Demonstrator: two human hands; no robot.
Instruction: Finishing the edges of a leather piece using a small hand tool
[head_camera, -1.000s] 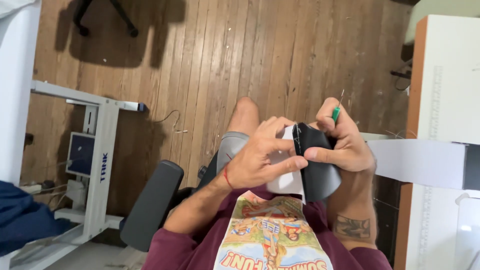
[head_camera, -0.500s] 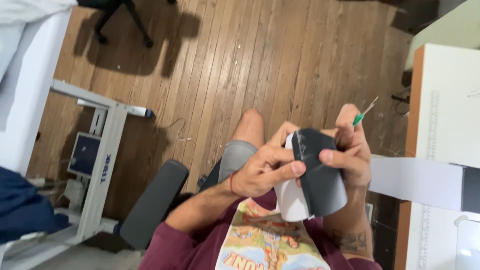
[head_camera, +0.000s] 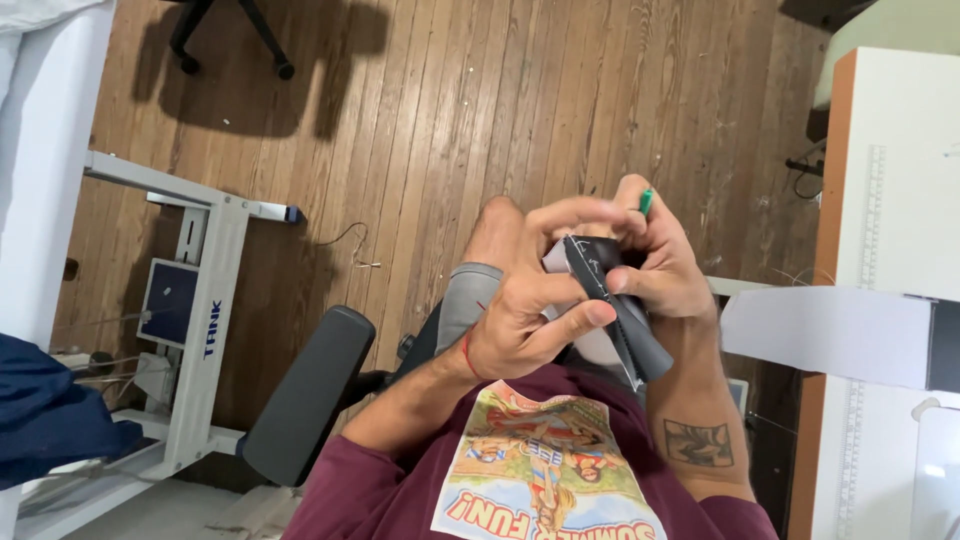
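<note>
I look down at my lap from a chair. Both hands pinch a small piece of dark grey fabric with a white piece behind it, held above my knee. My left hand grips the fabric's left edge with thumb and fingers. My right hand holds its upper right part and also keeps a thin green-tipped tool, perhaps a needle or pin, between its fingers.
A black chair armrest lies lower left. A white metal table frame stands on the wooden floor at left, with dark blue cloth beside it. A white work table with a ruler and a grey paper sheet is at right.
My hands have drawn closer together and turned the fabric so that I see it more edge-on. The view has shifted slightly down and to the right.
</note>
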